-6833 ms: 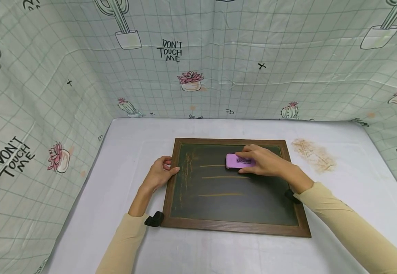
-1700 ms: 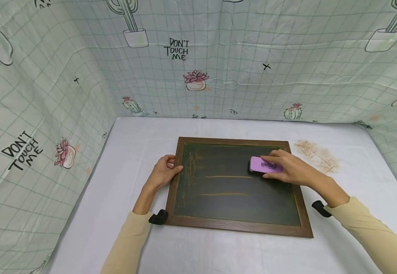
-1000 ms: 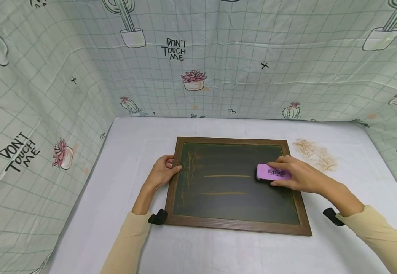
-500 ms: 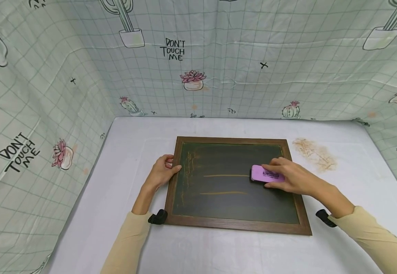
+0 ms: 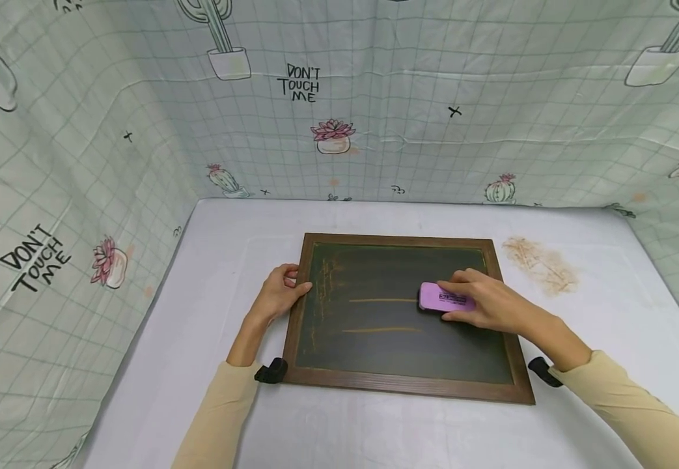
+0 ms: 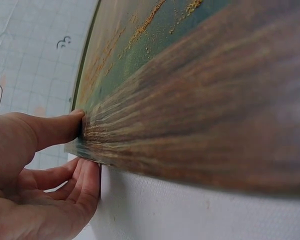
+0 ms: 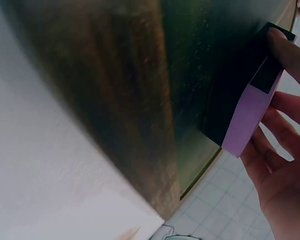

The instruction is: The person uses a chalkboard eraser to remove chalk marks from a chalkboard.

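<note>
eraser, partly behind fingers, print blurred

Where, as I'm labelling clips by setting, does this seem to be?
Probably a makeshift tabletop recording corner, though the wider room is out of view. Cactus-print sheeting hangs behind and beside a white-topped table, with a framed chalkboard on it.

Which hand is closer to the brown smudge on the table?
Right. The right hand, holding the purple eraser, is left of the smudge; the left hand pinches the left edge of the board, farther away.
</note>
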### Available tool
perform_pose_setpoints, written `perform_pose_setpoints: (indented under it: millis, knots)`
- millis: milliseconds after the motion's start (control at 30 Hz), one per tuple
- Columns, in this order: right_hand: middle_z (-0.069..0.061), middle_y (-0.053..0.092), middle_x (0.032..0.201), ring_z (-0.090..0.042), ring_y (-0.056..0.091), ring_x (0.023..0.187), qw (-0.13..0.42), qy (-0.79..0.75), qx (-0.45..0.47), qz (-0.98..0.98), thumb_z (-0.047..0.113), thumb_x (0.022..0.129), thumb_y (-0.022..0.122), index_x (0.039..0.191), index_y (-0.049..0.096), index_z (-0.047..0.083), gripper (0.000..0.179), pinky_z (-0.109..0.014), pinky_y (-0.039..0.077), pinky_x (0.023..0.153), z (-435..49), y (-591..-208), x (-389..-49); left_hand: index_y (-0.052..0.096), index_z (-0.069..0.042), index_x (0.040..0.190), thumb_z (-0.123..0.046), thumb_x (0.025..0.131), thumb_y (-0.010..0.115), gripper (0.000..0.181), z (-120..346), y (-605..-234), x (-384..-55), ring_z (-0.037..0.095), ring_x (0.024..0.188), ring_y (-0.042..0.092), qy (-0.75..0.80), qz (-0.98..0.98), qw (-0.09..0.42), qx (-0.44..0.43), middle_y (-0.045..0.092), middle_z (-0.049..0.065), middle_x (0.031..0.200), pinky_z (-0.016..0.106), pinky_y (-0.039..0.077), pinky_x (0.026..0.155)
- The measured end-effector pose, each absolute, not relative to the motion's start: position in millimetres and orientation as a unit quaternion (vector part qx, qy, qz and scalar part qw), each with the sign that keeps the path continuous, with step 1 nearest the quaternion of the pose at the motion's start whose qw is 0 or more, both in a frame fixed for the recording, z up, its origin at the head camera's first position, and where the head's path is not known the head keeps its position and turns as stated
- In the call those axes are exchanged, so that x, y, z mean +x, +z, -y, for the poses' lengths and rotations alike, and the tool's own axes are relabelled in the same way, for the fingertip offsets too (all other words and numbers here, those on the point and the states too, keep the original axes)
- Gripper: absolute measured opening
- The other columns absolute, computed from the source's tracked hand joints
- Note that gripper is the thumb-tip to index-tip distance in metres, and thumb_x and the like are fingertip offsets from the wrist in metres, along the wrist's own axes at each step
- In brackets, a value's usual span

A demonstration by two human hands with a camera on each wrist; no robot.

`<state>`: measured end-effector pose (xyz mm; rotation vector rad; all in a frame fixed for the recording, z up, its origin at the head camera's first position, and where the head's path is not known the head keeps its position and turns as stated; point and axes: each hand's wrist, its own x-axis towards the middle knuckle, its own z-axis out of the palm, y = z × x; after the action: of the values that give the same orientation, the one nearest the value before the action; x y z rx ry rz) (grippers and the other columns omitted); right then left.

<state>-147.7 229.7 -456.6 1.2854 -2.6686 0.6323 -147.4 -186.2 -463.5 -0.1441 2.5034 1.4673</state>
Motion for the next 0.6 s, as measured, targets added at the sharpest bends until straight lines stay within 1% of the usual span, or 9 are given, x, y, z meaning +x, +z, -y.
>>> perform_pose_setpoints:
  millis: [200, 433, 600]
  knots:
    - [-0.003, 0.064, 0.103, -0.01, 0.049, 0.083, 0.052, 0.203, 0.419, 0.884, 0.025, 0.077, 0.092, 0.12, 0.075, 0.0, 0.053, -0.028, 0.045, 0.067, -219, -457, -148, 0.041, 0.009, 0.149, -0.011, 0.1, 0.067, 0.059, 186, -464, -147, 0.034, 0.114, 0.048, 0.503, -0.855, 0.116, -0.047, 0.049, 0.025, 0.136, 0.046, 0.043, 0.094]
    - [-0.003, 0.063, 0.101, -0.01, 0.048, 0.084, 0.029, 0.205, 0.418, 0.885, 0.027, 0.081, 0.089, 0.122, 0.074, -0.001, 0.052, -0.028, 0.045, 0.068, -206, -457, -151, 0.041, 0.008, 0.149, -0.012, 0.101, 0.067, 0.059, 186, -464, -147, 0.035, 0.116, 0.049, 0.5, -0.856, 0.119, -0.051, 0.049, 0.025, 0.136, 0.047, 0.043, 0.096]
    - [-0.004, 0.063, 0.102, -0.011, 0.048, 0.085, 0.022, 0.209, 0.424, 0.881, 0.027, 0.082, 0.089, 0.123, 0.073, -0.001, 0.052, -0.029, 0.045, 0.07, -199, -458, -154, 0.04, 0.009, 0.15, -0.012, 0.101, 0.067, 0.059, 186, -464, -147, 0.035, 0.116, 0.048, 0.503, -0.854, 0.12, -0.051, 0.048, 0.025, 0.136, 0.048, 0.043, 0.096]
